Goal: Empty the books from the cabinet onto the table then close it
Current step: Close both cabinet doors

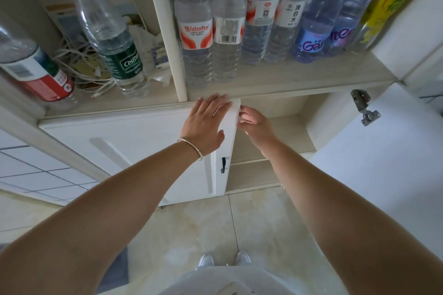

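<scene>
At the cabinet (271,127), left hand (206,124) lay flat, fingers spread, on the left door (134,151); right hand (254,122) pinched its upright free edge; right door (383,151) hung open.

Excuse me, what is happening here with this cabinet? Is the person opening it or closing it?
A person stands at a low white cabinet under a shelf of water bottles. The left hand lies flat on the front of the left door, and the right hand has its fingers at that door's free edge. The right door hangs wide open. The shelves inside that show hold no books. Whether the left door is being opened or closed, one picture cannot tell.
</scene>
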